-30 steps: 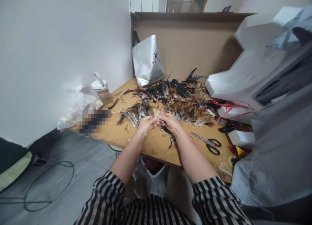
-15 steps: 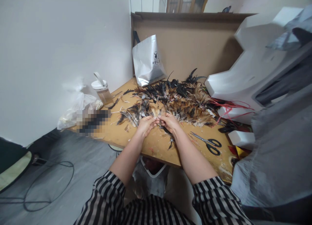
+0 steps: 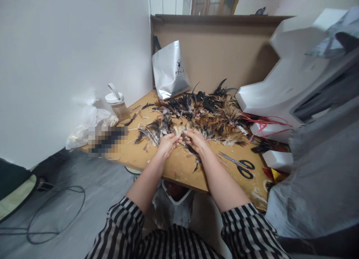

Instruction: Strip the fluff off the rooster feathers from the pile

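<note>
My left hand [image 3: 169, 144] is closed in a pinch above the front of the table, with pale tan feathers [image 3: 178, 127] showing at its fingertips. Close beside it, my right hand [image 3: 196, 141] is also pinched; whatever its fingers hold is too small to make out. A narrow gap separates the two sets of fingertips. Dark feathers [image 3: 196, 165] show below the right hand, by the wrist. Just behind both hands lie rows of brown feather bunches [image 3: 215, 127] and black feather bunches [image 3: 183, 103].
Scissors [image 3: 238, 165] with black handles lie right of my right arm. Red strings [image 3: 263, 121] trail beside white foam pieces [image 3: 277, 160]. A silver bag [image 3: 169, 70], a lidded drink cup [image 3: 117, 105] and a plastic bag [image 3: 91, 124] stand on the wooden table [image 3: 134, 150].
My right hand's fingertips have shifted slightly right, away from the left hand's. The left hand stays almost still, and the feathers on the table look the same.
</note>
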`<state>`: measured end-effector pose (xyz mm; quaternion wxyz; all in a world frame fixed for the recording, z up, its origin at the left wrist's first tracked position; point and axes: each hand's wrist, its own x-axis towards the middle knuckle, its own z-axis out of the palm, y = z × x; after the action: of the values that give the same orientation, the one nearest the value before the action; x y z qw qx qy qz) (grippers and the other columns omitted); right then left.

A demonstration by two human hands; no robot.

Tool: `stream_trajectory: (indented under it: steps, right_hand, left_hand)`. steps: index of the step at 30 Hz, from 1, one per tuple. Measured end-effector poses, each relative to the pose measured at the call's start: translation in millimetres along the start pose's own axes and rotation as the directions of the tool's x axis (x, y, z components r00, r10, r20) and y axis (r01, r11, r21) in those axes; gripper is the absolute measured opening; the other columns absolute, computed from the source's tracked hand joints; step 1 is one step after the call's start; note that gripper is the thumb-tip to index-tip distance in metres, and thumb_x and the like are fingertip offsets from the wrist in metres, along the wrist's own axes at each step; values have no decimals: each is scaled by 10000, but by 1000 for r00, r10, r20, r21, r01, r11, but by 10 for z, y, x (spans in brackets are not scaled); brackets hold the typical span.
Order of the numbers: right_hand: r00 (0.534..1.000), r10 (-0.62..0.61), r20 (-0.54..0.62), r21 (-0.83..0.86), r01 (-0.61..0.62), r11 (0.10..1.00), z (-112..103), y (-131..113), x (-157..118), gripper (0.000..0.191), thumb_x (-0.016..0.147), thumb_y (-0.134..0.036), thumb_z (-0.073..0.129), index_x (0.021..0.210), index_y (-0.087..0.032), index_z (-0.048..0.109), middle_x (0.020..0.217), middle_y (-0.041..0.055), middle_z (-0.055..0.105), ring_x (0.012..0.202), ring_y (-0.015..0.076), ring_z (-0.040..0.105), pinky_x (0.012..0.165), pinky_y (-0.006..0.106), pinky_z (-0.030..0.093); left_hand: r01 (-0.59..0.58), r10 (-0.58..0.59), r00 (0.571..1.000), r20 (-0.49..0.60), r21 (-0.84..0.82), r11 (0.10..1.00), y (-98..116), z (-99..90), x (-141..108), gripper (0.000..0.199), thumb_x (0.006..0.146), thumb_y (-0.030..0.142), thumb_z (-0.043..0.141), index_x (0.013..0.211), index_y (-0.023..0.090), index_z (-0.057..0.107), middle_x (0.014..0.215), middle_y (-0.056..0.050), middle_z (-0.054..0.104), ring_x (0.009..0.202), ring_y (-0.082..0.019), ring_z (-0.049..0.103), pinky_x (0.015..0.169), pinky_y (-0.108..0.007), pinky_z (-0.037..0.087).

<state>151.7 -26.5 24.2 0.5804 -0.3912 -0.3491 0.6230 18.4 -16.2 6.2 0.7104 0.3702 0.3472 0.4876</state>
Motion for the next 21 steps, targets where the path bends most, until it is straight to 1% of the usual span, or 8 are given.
stream_trajectory:
  steps: [5,9,12,15,18,21]
  right_hand:
    - [1000,-23,-7,14,23,1000,-46,-6,28,371,493,-296,758,568,-168,418,465,-73,384,404,30,334,362,165,191]
    - [998,-64,8,-36,65,997,-49,-17,22,357,512,-302,746,541,-166,417,440,-73,365,392,31,309,368,173,173]
    - [995,-103,-10,-130,100,986,-37,4,15,339,519,-309,737,538,-170,429,418,-72,381,373,37,304,372,183,186]
    - [992,-128,-2,-197,125,972,-36,48,26,321,535,-324,723,540,-173,440,406,-71,396,359,40,300,371,189,192]
    - [991,-134,2,-221,131,966,-43,85,44,313,537,-329,722,546,-170,452,404,-67,421,352,39,308,365,186,196]
    - [994,-112,0,-198,110,974,-39,88,50,315,527,-333,730,549,-164,465,404,-62,439,351,36,319,358,178,203]
  left_hand:
    - [0,-1,1000,-25,-14,1000,9,10,1,62,681,127,630,667,78,596,623,-54,631,505,-50,554,462,-125,411]
    - [4,-5,999,-43,-20,1000,18,9,3,68,685,134,631,667,78,600,648,-64,640,513,-48,560,465,-121,418]
    - [10,-10,1000,-18,-15,1000,16,2,3,78,682,148,638,693,74,616,690,-76,651,526,-51,570,465,-120,423]
    - [6,-6,1000,4,-6,1000,8,2,-3,85,671,147,647,704,73,622,690,-74,653,526,-54,572,461,-120,424]
    - [1,-1,1000,19,32,999,3,11,-14,105,649,152,667,697,71,621,671,-75,651,520,-59,572,460,-124,427]
    - [1,-2,1000,23,52,999,3,16,-17,111,644,156,672,675,68,613,654,-76,648,509,-62,570,458,-128,430]
